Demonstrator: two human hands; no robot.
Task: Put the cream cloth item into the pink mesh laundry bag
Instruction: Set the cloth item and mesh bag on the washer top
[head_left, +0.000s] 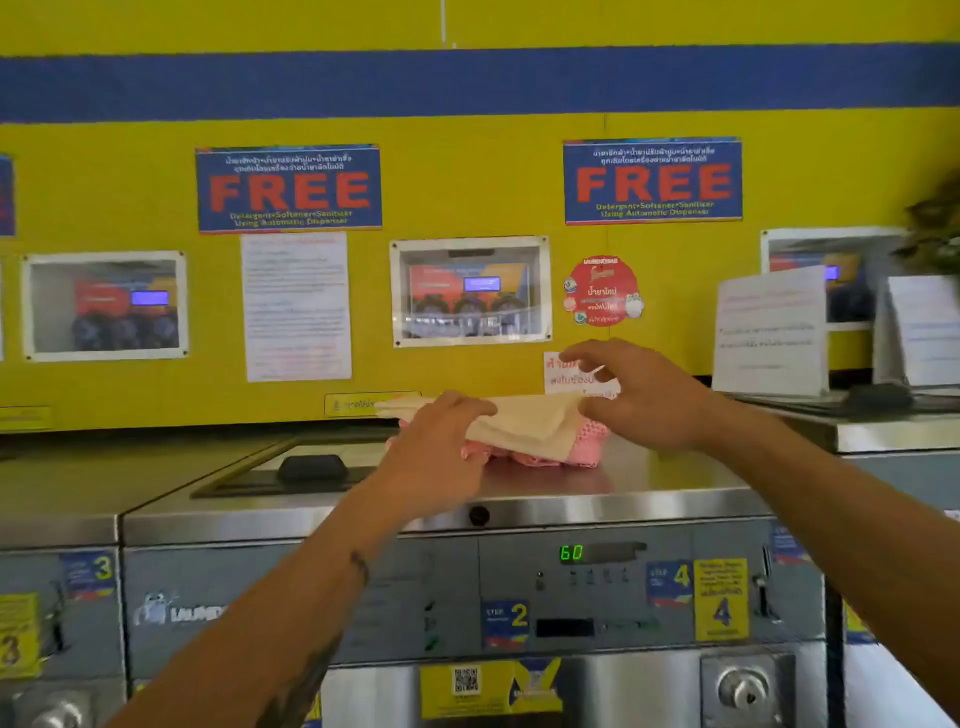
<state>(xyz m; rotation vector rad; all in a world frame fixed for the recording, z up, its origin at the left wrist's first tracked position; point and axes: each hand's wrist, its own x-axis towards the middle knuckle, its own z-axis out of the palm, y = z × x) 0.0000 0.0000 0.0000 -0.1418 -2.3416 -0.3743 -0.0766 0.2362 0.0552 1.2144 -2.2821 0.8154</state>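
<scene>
A laundromat: numbered steel washers (649, 587) under free-detergent signs (289, 188).

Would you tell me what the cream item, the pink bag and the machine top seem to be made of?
Cream cloth: soft matte woven fabric, judging by its limp folds. Pink bag: open mesh, probably synthetic; small holes show. Machine top: brushed metal, likely stainless steel, with a dull sheen and a pink reflection.

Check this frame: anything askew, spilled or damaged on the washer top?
Nothing stands out. The cream cloth lies on top of the crumpled pink mesh bag on the steel washer top, not yet inside. Left hand rests on the cloth; right hand hovers open. No spills or damage visible.
</scene>
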